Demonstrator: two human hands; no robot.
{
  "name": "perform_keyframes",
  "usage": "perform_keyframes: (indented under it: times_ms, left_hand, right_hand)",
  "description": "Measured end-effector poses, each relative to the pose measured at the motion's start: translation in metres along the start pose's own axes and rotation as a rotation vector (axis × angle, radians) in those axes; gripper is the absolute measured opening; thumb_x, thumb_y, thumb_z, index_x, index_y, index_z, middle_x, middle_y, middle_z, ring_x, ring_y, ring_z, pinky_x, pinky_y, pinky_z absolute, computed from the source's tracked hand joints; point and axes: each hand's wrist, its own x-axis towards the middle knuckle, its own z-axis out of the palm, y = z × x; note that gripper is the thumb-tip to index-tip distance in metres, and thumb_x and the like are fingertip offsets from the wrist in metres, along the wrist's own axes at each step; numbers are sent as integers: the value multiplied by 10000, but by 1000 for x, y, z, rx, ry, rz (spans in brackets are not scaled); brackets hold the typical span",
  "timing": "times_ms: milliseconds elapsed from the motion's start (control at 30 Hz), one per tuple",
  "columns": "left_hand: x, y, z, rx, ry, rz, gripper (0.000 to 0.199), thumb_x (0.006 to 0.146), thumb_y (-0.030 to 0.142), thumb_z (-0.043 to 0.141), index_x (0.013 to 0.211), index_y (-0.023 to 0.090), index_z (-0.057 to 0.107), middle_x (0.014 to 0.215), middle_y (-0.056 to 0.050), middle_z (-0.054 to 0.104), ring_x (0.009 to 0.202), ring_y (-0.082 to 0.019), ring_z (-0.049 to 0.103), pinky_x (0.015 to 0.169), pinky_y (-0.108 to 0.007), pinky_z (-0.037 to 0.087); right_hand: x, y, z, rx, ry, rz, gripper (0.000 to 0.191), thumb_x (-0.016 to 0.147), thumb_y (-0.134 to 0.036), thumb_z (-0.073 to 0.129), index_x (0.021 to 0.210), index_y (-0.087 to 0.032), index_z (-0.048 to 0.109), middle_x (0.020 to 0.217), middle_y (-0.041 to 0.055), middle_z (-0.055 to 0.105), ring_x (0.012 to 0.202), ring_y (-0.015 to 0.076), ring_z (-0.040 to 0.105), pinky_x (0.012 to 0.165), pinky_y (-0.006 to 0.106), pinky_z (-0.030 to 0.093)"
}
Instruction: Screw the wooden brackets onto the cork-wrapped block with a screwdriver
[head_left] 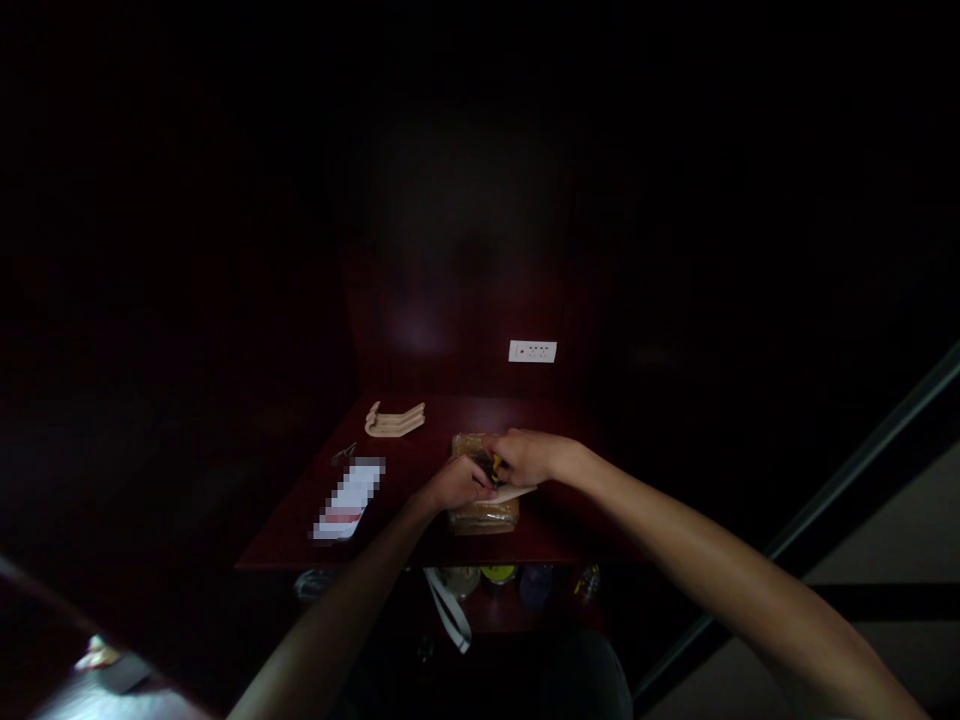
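On the dark red shelf (420, 540) a brown block wrapped in shiny clear plastic or tape (484, 517) lies beneath both my hands. Across it rests a flat, pale, wood-like piece (517, 492). My left hand (457, 483) is closed, its fingertips pinching or pressing the near left end of that piece. From the other side, my right hand (529, 457) closes around a small yellow-and-black tool (496, 464) held against the piece. Fingers and shadow hide most of the tool, so its exact kind does not show.
Beige curved hook-shaped pieces (395, 420) lie at the back left. In front of them are a thin wiry item (343, 455) and a blurred-out white rectangle (351, 500). A white socket panel (532, 351) is on the back wall. Below, a pale strap (450, 610) hangs before jars (498, 574).
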Motion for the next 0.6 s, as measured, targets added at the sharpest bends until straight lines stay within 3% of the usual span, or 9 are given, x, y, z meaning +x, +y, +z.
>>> perform_keyframes:
  times_ms: [433, 600]
  left_hand:
    - [3, -6, 5, -78, -9, -17, 276, 689, 363, 683, 822, 136, 767, 758, -65, 739, 672, -177, 623, 623, -242, 447]
    - [0, 0, 2, -46, 3, -9, 246, 677, 339, 690, 779, 127, 762, 684, -49, 714, 636, -159, 598, 596, -233, 418]
  right_hand:
    - [-5, -4, 7, -136, 123, 100, 340, 870, -396, 485, 1034, -128, 615, 924, 171, 678, 836, 289, 655, 609, 302, 428]
    - [-8, -4, 6, -36, 95, 32, 302, 843, -326, 513, 1106, -190, 571, 931, 107, 686, 754, 231, 657, 560, 262, 405]
